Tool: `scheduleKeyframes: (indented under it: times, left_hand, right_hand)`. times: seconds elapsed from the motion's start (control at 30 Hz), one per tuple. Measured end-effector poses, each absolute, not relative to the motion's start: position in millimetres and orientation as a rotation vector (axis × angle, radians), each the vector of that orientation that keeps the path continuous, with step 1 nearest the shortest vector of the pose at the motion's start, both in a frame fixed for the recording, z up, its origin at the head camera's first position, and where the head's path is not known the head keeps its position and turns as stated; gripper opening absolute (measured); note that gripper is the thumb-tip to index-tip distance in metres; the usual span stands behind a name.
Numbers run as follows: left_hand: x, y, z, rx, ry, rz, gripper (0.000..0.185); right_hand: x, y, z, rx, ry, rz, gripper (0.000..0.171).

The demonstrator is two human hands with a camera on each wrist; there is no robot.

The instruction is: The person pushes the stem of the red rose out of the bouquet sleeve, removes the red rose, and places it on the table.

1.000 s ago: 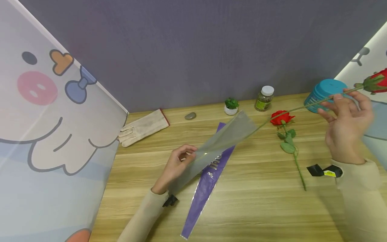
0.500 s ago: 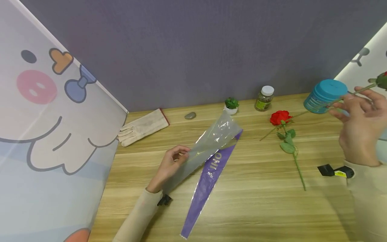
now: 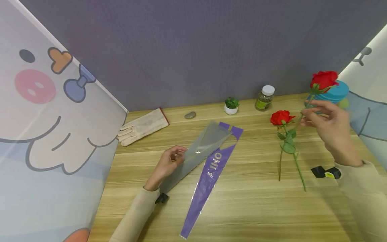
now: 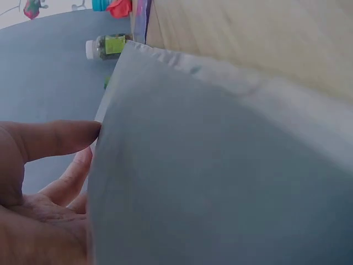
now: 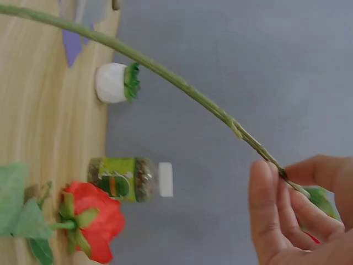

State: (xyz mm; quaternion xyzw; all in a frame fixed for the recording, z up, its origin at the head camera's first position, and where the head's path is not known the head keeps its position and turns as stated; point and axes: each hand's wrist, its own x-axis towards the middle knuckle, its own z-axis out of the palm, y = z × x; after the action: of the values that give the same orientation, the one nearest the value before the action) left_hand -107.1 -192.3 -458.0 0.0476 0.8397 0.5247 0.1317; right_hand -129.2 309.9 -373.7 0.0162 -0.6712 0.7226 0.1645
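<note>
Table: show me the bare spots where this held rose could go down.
Bare wood lies in front of the purple sleeve, between it and the lying rose, and near the front edge. Crowded: the back row with glove, pot and jar.

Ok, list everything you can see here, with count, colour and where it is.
held rose: 1, red, raised at right, stem pinched
lying rose: 1, red, on table right of centre
clear sleeve: 1, see-through grey, lifted at centre
purple sleeve: 1, purple, flat on table
glove: 1, off-white, back left
stone: 1, grey, near wall
plant pot: 1, green in white, near wall
jar: 1, white lid, near wall
tub: 1, teal, back right
table: 1, light wood
left hand: grips clear sleeve
right hand: pinches held rose's stem
</note>
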Motion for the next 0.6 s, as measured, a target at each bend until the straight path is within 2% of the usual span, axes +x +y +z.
scheduleKeyframes:
  times: [0.23, 0.4, 0.5, 0.6]
  left_hand:
    - [-108.0, -195.4, -458.3, 0.132, 2.478, 1.445, 0.054]
    - [-107.9, -195.3, -459.5, 0.129, 2.547, 1.374, 0.055]
    - [-108.1, -194.8, -461.0, 0.138, 2.579, 1.334, 0.056]
    - [-108.7, -194.7, -462.8, 0.159, 2.6, 1.307, 0.057]
  right_hand:
    - [-139.9, 296.3, -391.7, 0.067, -2.502, 1.705, 0.034]
    - [-149.2, 277.1, -408.8, 0.105, -2.651, 1.636, 0.023]
    - [-152.7, 267.6, -418.3, 0.135, -2.699, 1.609, 0.034]
    - [-156.1, 261.9, -427.5, 0.172, -2.719, 1.593, 0.036]
